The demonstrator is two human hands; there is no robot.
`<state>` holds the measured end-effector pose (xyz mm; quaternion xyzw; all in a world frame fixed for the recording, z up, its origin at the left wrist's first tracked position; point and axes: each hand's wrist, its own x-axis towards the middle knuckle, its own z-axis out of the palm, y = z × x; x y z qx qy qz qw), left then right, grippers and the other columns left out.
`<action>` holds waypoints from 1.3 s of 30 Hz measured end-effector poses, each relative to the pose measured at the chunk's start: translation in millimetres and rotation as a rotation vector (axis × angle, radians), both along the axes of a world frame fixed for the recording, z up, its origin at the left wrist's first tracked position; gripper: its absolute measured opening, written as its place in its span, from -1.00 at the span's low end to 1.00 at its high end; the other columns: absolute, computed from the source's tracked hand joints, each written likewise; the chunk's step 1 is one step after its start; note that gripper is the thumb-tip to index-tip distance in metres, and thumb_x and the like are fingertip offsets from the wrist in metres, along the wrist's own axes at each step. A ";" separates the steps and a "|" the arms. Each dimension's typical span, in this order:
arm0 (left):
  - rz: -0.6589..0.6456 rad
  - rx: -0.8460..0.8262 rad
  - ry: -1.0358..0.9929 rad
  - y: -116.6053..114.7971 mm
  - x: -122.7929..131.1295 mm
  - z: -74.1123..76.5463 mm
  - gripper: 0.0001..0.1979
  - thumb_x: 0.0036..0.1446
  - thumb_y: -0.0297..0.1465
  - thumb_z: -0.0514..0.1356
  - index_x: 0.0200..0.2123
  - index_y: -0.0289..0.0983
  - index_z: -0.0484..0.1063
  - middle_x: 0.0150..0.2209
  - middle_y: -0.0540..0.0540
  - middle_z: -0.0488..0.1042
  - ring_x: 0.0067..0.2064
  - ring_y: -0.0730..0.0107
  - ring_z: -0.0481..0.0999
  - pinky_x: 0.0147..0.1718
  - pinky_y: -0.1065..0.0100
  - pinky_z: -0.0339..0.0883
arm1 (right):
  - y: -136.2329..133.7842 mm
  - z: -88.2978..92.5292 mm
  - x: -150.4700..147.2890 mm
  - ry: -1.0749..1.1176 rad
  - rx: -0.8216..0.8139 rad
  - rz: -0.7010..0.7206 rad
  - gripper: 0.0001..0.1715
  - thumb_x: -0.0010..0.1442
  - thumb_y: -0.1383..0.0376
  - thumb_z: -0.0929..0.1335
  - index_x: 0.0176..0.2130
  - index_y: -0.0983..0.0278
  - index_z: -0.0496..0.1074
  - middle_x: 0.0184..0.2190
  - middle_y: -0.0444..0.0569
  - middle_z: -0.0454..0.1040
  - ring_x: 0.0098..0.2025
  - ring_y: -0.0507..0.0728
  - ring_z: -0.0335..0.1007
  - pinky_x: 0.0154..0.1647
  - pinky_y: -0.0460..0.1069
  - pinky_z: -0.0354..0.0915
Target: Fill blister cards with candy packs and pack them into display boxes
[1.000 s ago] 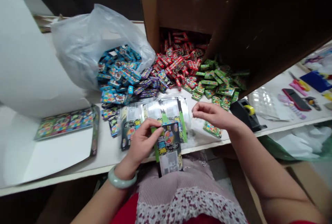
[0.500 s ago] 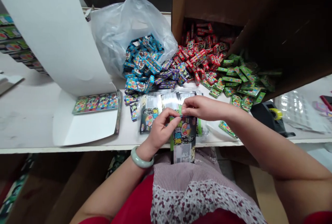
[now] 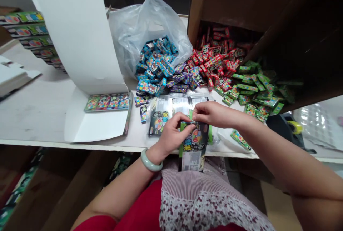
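Observation:
Between my hands hangs a black printed plastic pouch (image 3: 193, 145) with green edging, its lower end over the table's front edge against my apron. My left hand (image 3: 175, 131) pinches the pouch's top edge between thumb and forefinger. Right beside it, my right hand (image 3: 207, 112) is closed on the same top edge, fingertips pressed together. What lies inside the pouch I cannot make out. Under and behind my hands is a layer of similar flat clear-and-black pouches (image 3: 158, 122) on the table.
Piles of small blue boxes (image 3: 154, 63), purple boxes (image 3: 178, 79), red boxes (image 3: 214, 63) and green boxes (image 3: 254, 84) spread behind. A clear bag (image 3: 125, 27) and a cardboard carton (image 3: 197, 9) stand there. An open white display box (image 3: 93, 127) is left; a tape dispenser (image 3: 289, 127) right.
The view has swung a little to the left, so everything sits further right in it. Both hands keep their pinch on the pouch's top edge.

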<state>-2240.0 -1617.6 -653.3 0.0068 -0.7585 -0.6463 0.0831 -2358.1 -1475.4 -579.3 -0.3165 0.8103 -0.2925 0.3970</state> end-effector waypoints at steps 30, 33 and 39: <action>0.252 -1.047 0.101 -244.2 24.8 -58.8 -0.68 0.16 -0.50 0.02 -0.01 -0.29 0.34 0.04 -0.27 0.41 0.14 0.08 0.36 0.15 -0.06 0.23 | 32.5 -50.4 50.9 -0.293 -0.285 -0.176 -0.64 0.23 0.01 0.31 -0.18 0.22 0.45 -0.23 -0.02 0.48 -0.16 0.14 0.40 -0.09 0.05 0.31; 0.180 -1.054 0.042 -248.9 26.9 -64.2 -0.65 0.13 -0.45 0.09 0.01 -0.27 0.33 0.08 -0.25 0.40 0.17 0.10 0.34 0.14 0.00 0.27 | 46.3 -50.7 55.6 -0.290 -0.256 -0.210 -0.63 0.23 0.01 0.31 -0.14 0.21 0.45 -0.17 0.01 0.49 -0.11 0.17 0.41 -0.04 0.07 0.31; 0.300 -0.907 0.130 -203.4 2.4 -25.2 -0.58 0.19 -0.31 0.12 0.10 -0.30 0.25 0.15 -0.31 0.31 0.21 0.05 0.27 0.20 -0.06 0.13 | 105.6 -40.2 68.8 -0.225 -0.288 -0.468 -0.65 0.19 0.03 0.34 -0.17 0.21 0.50 -0.18 0.02 0.53 -0.09 0.18 0.44 -0.03 0.06 0.34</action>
